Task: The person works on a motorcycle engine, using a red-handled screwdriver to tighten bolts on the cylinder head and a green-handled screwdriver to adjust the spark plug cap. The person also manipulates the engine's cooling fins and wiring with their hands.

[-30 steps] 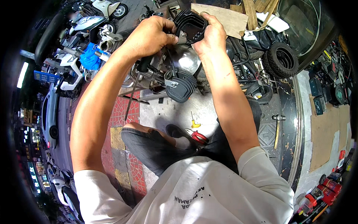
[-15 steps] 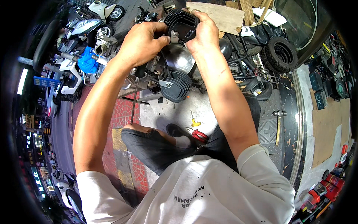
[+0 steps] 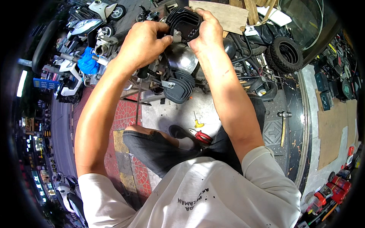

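Note:
At the top of the head view, a black finned housing with a small metal bracket [image 3: 184,26] is held up between my hands. My left hand [image 3: 146,41] wraps its left side, with the thumb reaching toward the bracket. Around the right side my right hand [image 3: 208,32] is closed; its fingertips are partly hidden behind the part. Lower down hangs a similar black finned unit [image 3: 178,88] with its own metal bracket, and a dark cable runs up from it. Behind both lies a shiny rounded metal piece [image 3: 181,59].
On the pale floor before me lie a yellow-handled tool [image 3: 198,123] and red-handled pliers [image 3: 201,136]. A hammer [image 3: 283,127] lies to the right. Tyres [image 3: 286,55] and wooden boards [image 3: 222,16] are piled at the far right. Scooters [image 3: 85,27] stand at the far left.
Hardly anything differs. The view has shifted very slightly, and both hands keep the same hold on the black finned housing.

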The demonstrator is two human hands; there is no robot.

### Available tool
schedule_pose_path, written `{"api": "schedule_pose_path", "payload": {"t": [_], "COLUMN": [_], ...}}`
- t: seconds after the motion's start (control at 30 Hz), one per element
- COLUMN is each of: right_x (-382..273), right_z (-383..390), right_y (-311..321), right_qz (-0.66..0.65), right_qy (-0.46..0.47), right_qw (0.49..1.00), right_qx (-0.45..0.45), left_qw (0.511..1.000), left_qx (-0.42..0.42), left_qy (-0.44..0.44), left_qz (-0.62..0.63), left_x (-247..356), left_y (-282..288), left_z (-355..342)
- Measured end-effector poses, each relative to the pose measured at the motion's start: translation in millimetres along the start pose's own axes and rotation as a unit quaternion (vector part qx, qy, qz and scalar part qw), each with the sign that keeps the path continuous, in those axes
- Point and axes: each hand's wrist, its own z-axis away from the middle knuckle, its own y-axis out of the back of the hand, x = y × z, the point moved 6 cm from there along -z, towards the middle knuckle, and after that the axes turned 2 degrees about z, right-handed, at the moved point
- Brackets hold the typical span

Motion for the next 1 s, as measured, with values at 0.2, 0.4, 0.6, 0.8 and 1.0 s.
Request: {"api": "schedule_pose_path", "payload": {"t": [0.2,0.4,0.6,0.8,1.0], "right_x": [1,2,1,5,5], "right_z": [-2,-3,-2,-5,-8], "right_y": [3,2,5,7,8], "right_qz": [0.006,-0.005,-0.005,-0.012,-0.016], "right_qy": [0.005,-0.002,0.001,-0.008,-0.001], "right_qw": [1.000,1.000,1.000,1.000,1.000], "right_qx": [0.013,0.004,0.013,0.016,0.007], "left_qw": [0.997,0.998,0.999,0.998,0.992], "left_qx": [-0.058,-0.036,-0.021,-0.036,-0.059], "left_qy": [-0.008,0.016,0.038,0.053,0.094], "left_qz": [-0.042,-0.054,0.010,0.025,0.053], "left_x": [2,3,-5,-10,-7], "left_y": [6,2,-4,-6,-5], "left_z": [-8,-11,-8,-12,-14]}}
